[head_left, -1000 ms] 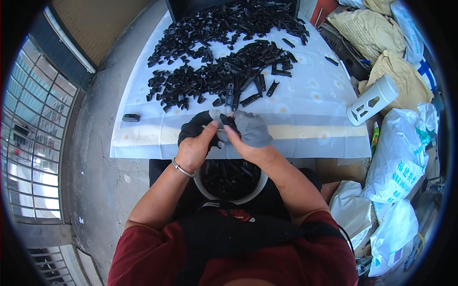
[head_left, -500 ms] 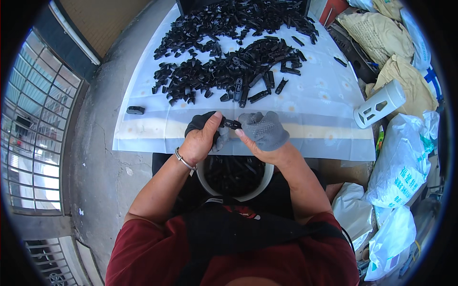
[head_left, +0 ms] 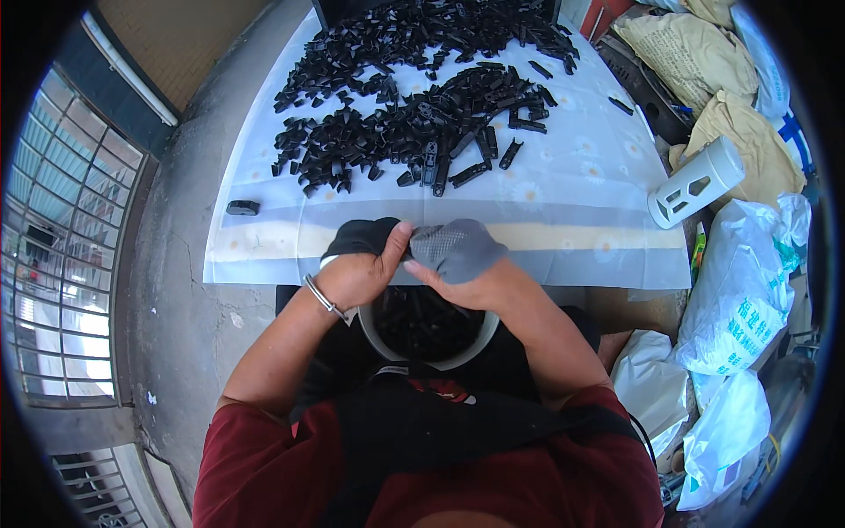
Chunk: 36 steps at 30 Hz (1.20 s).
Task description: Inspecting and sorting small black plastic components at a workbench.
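My left hand (head_left: 359, 255), in a dark fingertip-cut glove, and my right hand (head_left: 459, 253), in a grey dotted one, meet over the table's near edge. Both are closed, thumbs toward each other, around a black plastic part that the fingers now almost wholly cover. Below them, a round pale bucket (head_left: 458, 361) between my legs holds many dark pieces. Farther up the table lies a heap of small curved black plastic pieces (head_left: 321, 145), with long black plastic strips (head_left: 510, 153) mixed in at its right.
A single black piece (head_left: 243, 208) lies apart at the table's left. At the right edge a white slotted cylinder (head_left: 700, 185) leans tilted. Filled sacks (head_left: 735, 290) crowd the right side. A dark box (head_left: 330, 12) stands at the far end. The tablecloth (head_left: 581, 220) is white with flowers.
My hands have drawn closer together and rolled over. The black part that showed between them is now hidden by the gloves. The view has shifted slightly.
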Available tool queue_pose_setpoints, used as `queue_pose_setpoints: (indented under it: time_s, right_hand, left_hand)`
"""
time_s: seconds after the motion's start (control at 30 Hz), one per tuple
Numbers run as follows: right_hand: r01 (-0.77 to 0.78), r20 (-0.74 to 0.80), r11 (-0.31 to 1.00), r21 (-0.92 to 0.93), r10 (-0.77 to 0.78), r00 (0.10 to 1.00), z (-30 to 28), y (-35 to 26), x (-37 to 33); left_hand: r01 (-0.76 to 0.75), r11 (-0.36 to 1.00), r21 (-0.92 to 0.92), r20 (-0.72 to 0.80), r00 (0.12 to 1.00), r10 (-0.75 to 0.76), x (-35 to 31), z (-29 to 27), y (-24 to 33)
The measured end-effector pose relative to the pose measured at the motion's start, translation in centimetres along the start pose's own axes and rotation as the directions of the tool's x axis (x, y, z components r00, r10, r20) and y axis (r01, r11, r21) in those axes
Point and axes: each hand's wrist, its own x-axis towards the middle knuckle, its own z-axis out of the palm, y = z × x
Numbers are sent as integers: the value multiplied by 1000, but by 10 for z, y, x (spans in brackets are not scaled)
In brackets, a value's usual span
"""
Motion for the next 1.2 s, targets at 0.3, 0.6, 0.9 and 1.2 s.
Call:
queue_pose_setpoints:
  time_s: [0.3, 0.6, 0.9, 1.2]
  right_hand:
    - [-408, -101, 876, -256, 395, 913, 4, 59, 22]
    - [-176, -127, 983, 45, 180, 975, -16, 39, 5]
    - [-44, 19, 997, 56, 43, 999, -4, 5, 2]
    - [-95, -180, 966, 240, 141, 974, -7, 10, -1]
  left_hand:
    - [-88, 812, 576, -158, 964, 216, 69, 22, -39]
    - [141, 981, 133, 0, 990, -142, 36, 5, -13]
    - [93, 945, -313, 142, 989, -50, 9, -5, -1]
    - [228, 843, -487, 11, 967, -255, -2, 16, -11]
